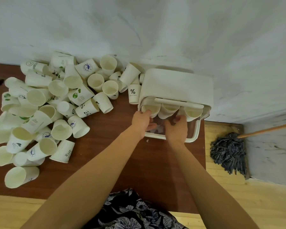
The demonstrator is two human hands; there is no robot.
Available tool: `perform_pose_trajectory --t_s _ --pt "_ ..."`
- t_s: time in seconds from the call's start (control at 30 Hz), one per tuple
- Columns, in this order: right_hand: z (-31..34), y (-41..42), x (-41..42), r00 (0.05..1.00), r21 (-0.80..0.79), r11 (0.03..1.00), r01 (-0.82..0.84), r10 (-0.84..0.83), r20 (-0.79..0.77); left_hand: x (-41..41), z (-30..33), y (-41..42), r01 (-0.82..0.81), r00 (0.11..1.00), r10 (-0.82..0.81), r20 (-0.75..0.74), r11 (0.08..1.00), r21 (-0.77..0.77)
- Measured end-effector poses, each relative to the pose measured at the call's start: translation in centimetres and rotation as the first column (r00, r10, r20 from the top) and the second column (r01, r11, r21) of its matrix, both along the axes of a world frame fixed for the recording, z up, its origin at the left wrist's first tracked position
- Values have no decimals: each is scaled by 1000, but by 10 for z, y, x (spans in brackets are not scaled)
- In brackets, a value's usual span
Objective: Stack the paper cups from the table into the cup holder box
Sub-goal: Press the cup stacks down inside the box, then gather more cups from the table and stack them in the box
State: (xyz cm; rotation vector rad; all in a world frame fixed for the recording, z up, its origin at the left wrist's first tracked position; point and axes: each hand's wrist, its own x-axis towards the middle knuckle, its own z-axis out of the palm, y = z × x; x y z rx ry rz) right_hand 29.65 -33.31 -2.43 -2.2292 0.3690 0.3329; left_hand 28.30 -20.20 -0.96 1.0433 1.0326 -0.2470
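Whitewashed wall (172, 30) rises behind a dark brown wooden table (119, 162), with pale wooden floor (238, 204) showing at the table's near and right edges.

Taking the cup holder box (177, 86) as the landmark: far to its left, a big loose heap of paper cups (45, 109) covers the table's left half, most lying on their sides, many printed with pandas, green leaves or blue round logos. Just beside the box's left wall stands one upright cup marked with a percent sign (133, 95), touching or nearly touching the box.

The box itself is cream-coloured with a rounded top and a bar handle (180, 103) across its front; its clear front flap (192, 129) is swung down toward the person. Inside, three cup mouths show in a row: the left cup (153, 109), the middle cup (169, 109) and the right cup (193, 112).

The left hand (141, 123) is at the box's left front corner, its thumb hooked over the left cup's rim and its fingers curled beneath, gripping that cup. The right hand (177, 128) lies over the lowered flap below the middle cup, fingers bent toward that cup; whether it actually holds anything cannot be told.

Right of the box, beyond the table edge, a dark grey string mop (228, 151) with a wooden stick (267, 129) rests on the floor against the wall. Below the box, at the near edge, floral-patterned dark fabric (132, 212) covers the person's lap.
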Motion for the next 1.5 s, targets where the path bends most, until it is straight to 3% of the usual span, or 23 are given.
perform_pose_trajectory --t_s 0.17,0.3,0.4,0.67,0.87,0.97,1.03,1.17,1.37,1.5 --pt "8 -26 -5 977 -108 991 78 -54 206 6 -3 -3 -23 1000 23 -9 998 -50" --pt "4 -34 18 993 -296 951 -86 104 45 14 -3 -8 -11 999 11 -31 1000 -11" --pt "7 -40 26 991 -350 933 -87 118 68 20 -3 -10 9 1000 -9 -16 1000 22" --pt "5 -44 25 983 -325 936 -134 168 77 25 -2 -10 -38 999 38 -5 999 35" --pt "12 -38 5 972 -285 948 -141 187 140 8 3 -11 99 995 -99 -2 992 82" --pt "22 -32 -21 963 -224 964 -139 185 195 -16 9 -3 188 981 -195 17 964 186" --pt "23 -23 -39 958 -190 962 -198 231 172 -35 11 6 288 952 -307 7 899 331" --pt "14 7 -66 894 -171 889 -425 442 73 -77 15 42 461 869 -466 -169 635 619" --pt "10 71 -95 739 -86 734 -673 673 -33 -138 12 122 485 854 -412 -319 407 774" --pt "10 120 -112 698 -4 702 -712 707 -117 -168 4 184 473 863 -341 -372 287 833"
